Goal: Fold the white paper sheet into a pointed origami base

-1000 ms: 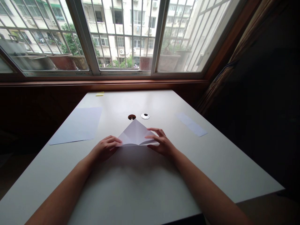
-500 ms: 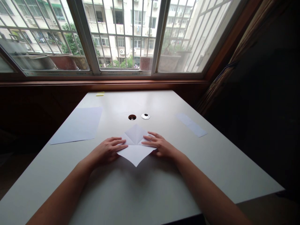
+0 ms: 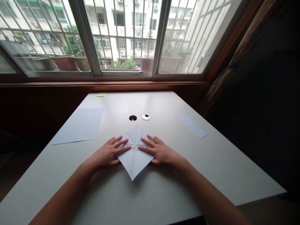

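A creased square of white paper (image 3: 135,157) lies flat on the white table (image 3: 150,193), turned like a diamond with one corner toward me. My left hand (image 3: 110,153) rests flat on its left side with fingers spread, fingertips near the centre crease. On the paper's right side lies my right hand (image 3: 157,151), also flat, fingers stretched out. Both hands press the sheet down and hold nothing.
A larger white sheet (image 3: 78,125) lies at the table's left. A narrow paper strip (image 3: 192,125) lies at the right. Beyond the folded paper are a cable hole (image 3: 132,118) and a round metal cap (image 3: 146,117). A yellow note (image 3: 101,94) sits at the far edge below the window.
The paper, folded to a triangle a second ago, has been opened toward me into a flat diamond. Both hands moved from its lower edge onto its surface and flattened.
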The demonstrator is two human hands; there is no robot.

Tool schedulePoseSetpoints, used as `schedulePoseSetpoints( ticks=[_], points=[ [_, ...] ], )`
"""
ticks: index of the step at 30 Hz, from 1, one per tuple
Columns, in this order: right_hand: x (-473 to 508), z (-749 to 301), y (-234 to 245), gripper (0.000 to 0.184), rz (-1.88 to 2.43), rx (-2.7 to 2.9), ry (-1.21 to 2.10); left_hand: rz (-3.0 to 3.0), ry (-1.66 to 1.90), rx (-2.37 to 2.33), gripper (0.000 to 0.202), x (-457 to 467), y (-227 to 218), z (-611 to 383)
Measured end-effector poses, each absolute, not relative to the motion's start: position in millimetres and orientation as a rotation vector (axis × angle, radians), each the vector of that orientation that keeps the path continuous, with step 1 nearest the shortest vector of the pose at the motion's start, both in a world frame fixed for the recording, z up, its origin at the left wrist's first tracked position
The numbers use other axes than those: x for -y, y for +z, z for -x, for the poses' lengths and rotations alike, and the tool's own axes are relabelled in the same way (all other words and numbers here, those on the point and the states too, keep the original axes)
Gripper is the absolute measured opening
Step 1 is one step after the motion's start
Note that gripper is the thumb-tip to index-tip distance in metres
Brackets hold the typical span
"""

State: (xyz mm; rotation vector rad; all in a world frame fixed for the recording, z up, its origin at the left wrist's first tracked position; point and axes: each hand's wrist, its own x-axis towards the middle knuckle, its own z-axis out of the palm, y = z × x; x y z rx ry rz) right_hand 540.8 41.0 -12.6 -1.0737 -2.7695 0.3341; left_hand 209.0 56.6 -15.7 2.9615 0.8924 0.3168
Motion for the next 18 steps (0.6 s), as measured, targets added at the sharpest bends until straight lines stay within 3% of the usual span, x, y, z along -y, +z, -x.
schedulePoseSetpoints(
  ticks=[10, 18],
  points=[
    [-59, -554, -19, 0.071, 0.908, 2.737, 0.219, -2.953, 0.381, -0.970, 0.061, -73, -26, -202],
    [-56, -560, -10, 0.034, 0.798, 2.365, 0.313, -2.537, 1.130, -1.004, 0.025, -81, -21, -196]
  ],
)
